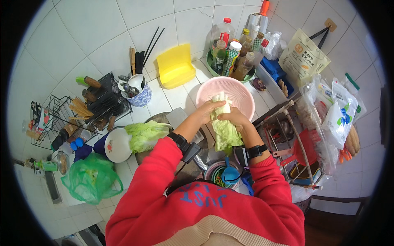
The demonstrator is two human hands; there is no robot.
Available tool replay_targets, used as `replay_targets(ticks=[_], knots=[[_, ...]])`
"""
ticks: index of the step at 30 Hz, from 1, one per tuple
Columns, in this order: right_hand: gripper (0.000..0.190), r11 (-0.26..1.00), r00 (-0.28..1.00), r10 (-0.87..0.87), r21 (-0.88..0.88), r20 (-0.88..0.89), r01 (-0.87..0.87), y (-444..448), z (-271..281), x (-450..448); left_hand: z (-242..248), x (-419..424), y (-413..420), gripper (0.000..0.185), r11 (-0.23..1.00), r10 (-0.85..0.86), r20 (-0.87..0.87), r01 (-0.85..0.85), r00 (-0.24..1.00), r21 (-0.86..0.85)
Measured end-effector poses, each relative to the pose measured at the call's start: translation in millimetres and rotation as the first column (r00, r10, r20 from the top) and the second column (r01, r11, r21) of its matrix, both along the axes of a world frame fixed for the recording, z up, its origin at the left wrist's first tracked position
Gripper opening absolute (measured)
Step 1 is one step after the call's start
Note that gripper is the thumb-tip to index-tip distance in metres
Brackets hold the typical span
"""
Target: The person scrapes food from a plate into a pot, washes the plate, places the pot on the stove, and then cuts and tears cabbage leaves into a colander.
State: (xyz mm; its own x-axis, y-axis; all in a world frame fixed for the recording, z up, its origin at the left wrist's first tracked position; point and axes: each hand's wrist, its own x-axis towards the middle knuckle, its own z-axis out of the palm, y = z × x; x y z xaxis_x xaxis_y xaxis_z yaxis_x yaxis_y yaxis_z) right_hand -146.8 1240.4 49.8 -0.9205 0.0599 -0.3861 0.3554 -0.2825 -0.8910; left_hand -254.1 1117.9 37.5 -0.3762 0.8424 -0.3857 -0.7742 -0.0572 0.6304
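Both hands grip a bunch of pale green cabbage leaves (227, 130) above the near rim of a pink plastic colander (226, 84). My left hand (209, 111) holds the bunch near its white stem end, from the left side. From the right, my right hand (236, 118) wraps around its middle. The leafy ends hang down towards me. More cabbage leaves (146, 135) lie to the left, over the edge of a round cutting board (144, 158) and beside a white bowl (117, 145). A cleaver (180, 118) rests on the board, partly hidden by my left arm.
A green tray (212, 69) of bottles stands behind the colander. A yellow plastic holder (175, 69), a utensil pot (138, 95) and a black knife rack (107, 98) line the wall. A green plastic bag (92, 181) sits at left, a metal rack (295, 132) at right. Below is a blue ladle (230, 174).
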Motion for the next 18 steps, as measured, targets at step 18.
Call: replay_targets(ticks=[18], knots=[[0.032, 0.932, 0.986, 0.053, -0.362, 0.156, 0.007, -2.9, -7.1, -10.4, 11.4, -14.3, 11.7, 0.057, 0.998, -0.044, -0.378, 0.054, 0.925, 0.016]])
